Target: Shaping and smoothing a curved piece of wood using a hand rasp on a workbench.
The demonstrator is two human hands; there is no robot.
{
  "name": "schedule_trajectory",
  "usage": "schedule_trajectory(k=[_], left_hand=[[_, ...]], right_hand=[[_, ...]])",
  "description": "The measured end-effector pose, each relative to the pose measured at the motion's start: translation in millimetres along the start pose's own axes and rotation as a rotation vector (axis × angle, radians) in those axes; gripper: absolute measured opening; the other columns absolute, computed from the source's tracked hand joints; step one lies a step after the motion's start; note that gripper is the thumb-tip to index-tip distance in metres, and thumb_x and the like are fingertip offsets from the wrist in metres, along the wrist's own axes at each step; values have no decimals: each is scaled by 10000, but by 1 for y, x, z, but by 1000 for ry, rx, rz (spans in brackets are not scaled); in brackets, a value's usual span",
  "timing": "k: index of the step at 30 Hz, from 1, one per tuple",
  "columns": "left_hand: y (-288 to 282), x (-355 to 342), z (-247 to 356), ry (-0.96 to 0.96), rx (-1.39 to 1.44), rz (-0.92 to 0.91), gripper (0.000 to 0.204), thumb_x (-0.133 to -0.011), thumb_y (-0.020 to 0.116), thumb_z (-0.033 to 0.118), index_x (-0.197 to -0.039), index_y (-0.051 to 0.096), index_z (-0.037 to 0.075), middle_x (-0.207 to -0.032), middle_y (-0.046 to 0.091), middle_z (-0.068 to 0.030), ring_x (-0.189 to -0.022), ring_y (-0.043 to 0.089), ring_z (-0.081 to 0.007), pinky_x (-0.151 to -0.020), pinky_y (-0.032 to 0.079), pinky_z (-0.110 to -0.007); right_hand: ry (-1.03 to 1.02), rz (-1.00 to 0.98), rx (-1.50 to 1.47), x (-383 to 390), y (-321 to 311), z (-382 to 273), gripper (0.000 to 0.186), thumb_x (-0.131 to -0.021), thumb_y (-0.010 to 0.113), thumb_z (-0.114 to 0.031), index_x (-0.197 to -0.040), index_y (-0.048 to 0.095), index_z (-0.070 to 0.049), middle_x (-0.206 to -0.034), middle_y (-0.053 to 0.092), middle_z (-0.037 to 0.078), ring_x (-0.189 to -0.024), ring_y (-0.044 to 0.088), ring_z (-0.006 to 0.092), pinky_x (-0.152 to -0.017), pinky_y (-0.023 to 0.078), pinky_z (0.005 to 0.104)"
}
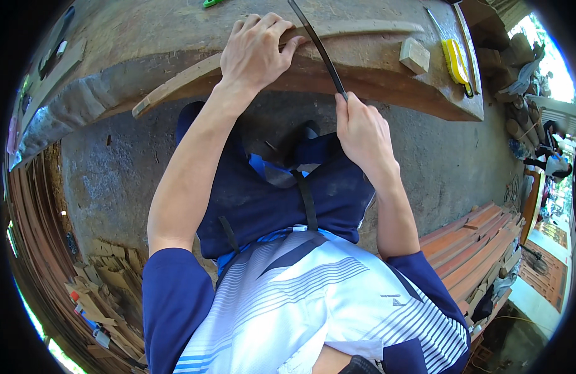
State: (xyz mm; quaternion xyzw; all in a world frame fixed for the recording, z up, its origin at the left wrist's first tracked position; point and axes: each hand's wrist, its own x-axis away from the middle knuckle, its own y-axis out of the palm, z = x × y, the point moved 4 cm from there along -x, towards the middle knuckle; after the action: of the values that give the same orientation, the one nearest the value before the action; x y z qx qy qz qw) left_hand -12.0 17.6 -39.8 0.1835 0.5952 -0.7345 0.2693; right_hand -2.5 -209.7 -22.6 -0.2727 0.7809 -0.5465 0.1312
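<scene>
My left hand (pixel 253 51) grips a long curved wooden strip (pixel 175 84) lying along the front of the workbench (pixel 113 37), fingers curled over it. My right hand (pixel 364 134) is closed round the lower end of a long, narrow dark tool (pixel 319 47), which slants up and left across the strip, right of my left hand. To the right on the bench sit a small wooden block (pixel 414 56) and a yellow-handled tool (pixel 455 65). Whether the dark tool touches the strip, I cannot tell.
My legs are below the bench edge. Stacked planks (pixel 465 240) lie at the lower right, with wood offcuts (pixel 107 299) and long boards (pixel 35 230) at the left. Far right, another person (pixel 553 162) is among timber. A green object (pixel 211 3) is at the bench's back.
</scene>
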Motion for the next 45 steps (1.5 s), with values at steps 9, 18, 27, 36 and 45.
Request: schedule_trajectory(k=[9, 18, 27, 36, 45], left_hand=[[6, -1, 2, -6, -21, 4, 346, -975, 726, 382, -1156, 773, 91, -1175, 738, -28, -1114, 675, -276, -1009, 522, -419], [1, -1, -1, 15, -29, 22, 326, -975, 727, 350, -1150, 767, 77, -1160, 736, -42, -1083, 678, -295, -982, 537, -426], [3, -6, -1, -2, -63, 22, 335, -984, 710, 370, -1141, 768, 80, -1149, 738, -61, -1082, 678, -303, -986, 531, -422], [0, -8, -3, 161, -44, 13, 328, -1000, 698, 343, -1153, 750, 58, -1156, 723, -69, -1110, 671, -296, -997, 532, -415], [6, -18, -23, 54, -82, 60, 290, -980, 700, 312, -1112, 776, 65, -1162, 732, -75, -1138, 662, -279, -1010, 515, -418]], right_hand=[[-102, 144, 3, -61, 4, -18, 426, -1106, 459, -328, -885, 642, -13, -803, 714, 272, -783, 704, 490, -731, 572, 578], [-64, 75, 16, 17, 0, 5, 319, -1084, 526, -258, -884, 602, -21, -702, 681, 258, -699, 689, 465, -644, 559, 563], [-125, 134, -5, -52, 5, -14, 429, -1108, 447, -337, -910, 652, -16, -818, 714, 266, -785, 700, 488, -750, 574, 574], [49, -31, -51, 27, 0, 12, 403, -1111, 462, -320, -912, 619, -8, -794, 689, 295, -794, 685, 499, -740, 548, 588], [-41, -74, -62, -14, -10, 6, 391, -1113, 467, -315, -957, 638, 0, -826, 691, 291, -837, 673, 504, -761, 522, 585]])
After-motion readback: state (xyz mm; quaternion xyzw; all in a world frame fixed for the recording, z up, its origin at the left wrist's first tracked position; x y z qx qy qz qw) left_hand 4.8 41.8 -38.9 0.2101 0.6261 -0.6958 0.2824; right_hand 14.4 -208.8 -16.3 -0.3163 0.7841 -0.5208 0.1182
